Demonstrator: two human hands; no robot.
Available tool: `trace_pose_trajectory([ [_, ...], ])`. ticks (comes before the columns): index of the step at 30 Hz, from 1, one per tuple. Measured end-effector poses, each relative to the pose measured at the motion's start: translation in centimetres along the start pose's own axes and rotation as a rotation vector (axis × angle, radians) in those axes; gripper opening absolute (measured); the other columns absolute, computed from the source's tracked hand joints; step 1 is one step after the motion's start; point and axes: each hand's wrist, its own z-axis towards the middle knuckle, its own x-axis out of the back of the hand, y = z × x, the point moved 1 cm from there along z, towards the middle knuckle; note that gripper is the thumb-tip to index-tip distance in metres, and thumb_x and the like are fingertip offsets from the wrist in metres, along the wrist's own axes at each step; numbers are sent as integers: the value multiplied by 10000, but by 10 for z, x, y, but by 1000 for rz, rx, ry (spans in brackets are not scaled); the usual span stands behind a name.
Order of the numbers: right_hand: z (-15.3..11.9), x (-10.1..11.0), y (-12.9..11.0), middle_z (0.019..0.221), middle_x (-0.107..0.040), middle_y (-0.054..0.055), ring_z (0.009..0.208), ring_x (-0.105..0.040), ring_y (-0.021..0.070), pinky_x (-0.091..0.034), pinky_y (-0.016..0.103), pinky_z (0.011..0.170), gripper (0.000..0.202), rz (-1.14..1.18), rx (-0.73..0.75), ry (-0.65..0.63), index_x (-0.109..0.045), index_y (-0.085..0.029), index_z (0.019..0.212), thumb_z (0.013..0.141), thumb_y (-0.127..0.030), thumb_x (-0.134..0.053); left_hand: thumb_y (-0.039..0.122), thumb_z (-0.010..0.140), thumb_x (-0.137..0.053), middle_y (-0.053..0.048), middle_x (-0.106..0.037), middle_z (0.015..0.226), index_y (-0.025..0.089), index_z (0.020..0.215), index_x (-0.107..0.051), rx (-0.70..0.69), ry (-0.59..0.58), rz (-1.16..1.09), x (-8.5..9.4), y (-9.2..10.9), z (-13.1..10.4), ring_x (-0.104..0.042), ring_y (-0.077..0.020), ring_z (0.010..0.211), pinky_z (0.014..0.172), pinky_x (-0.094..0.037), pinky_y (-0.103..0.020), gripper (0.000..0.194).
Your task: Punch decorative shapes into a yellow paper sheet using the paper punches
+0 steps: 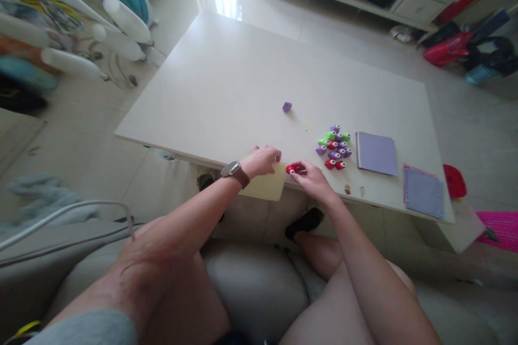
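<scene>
My left hand [263, 160], with a watch [231, 168] on its wrist, grips a pale yellow sheet of paper [267, 186] by its upper part. The sheet hangs over the table's near edge. In my right hand [309, 177] is a small red craft punch [290, 169] with a white round spot, held at the sheet's upper right corner. To the right lies a cluster of similar punches in red, green [328, 136] and purple [342, 152]. A lone purple punch [287, 107] sits farther back.
Tiny paper bits [306, 125] are scattered on the white table [226, 81]. A stack of purple paper [377, 153] and a blue-grey sheet pile with notched edges [423, 191] lie at right. Two small items, one a silvery piece [362, 191], are near the front edge.
</scene>
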Motion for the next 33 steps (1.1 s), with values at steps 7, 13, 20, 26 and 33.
trace_pose_trajectory([
  [7, 1, -1, 4, 1000, -745, 68, 895, -712, 232, -587, 427, 900, 106, -125, 72, 21, -713, -237, 941, 836, -254, -722, 195, 771, -771, -66, -735, 1124, 224, 1045, -684, -2, -1, -5, 1, 1, -1, -610, -297, 1141, 973, -393, -419, 289],
  [13, 1, -2, 5, 1001, -734, 79, 898, -699, 245, -577, 441, 911, 107, -151, 99, 33, -707, -236, 942, 840, -268, -712, 179, 772, -790, -75, -735, 1132, 205, 1031, -686, 2, -3, -8, 5, 6, -3, -610, -305, 1151, 977, -387, -422, 280],
  [20, 0, -3, 6, 1010, -746, 74, 895, -691, 249, -571, 447, 902, 118, -139, 97, 44, -712, -243, 949, 842, -291, -708, 168, 769, -776, -83, -731, 1120, 205, 1012, -685, -22, 9, -14, 3, 4, -2, -617, -311, 1140, 972, -393, -423, 262],
  [26, 0, -3, 5, 1056, -747, 91, 919, -700, 255, -575, 447, 908, 126, -170, 97, 26, -708, -237, 974, 870, -307, -699, 138, 757, -764, -77, -742, 1113, 194, 992, -690, -26, 12, -25, 5, 6, -2, -622, -303, 1147, 973, -401, -426, 252],
  [33, 1, -1, 6, 1040, -749, 91, 917, -712, 248, -592, 448, 908, 155, -182, 85, 38, -699, -217, 974, 866, -326, -685, 132, 805, -675, -34, -770, 1047, 203, 933, -691, -24, 15, -125, 3, 2, 2, -682, -253, 1034, 1005, -406, -443, 147],
])
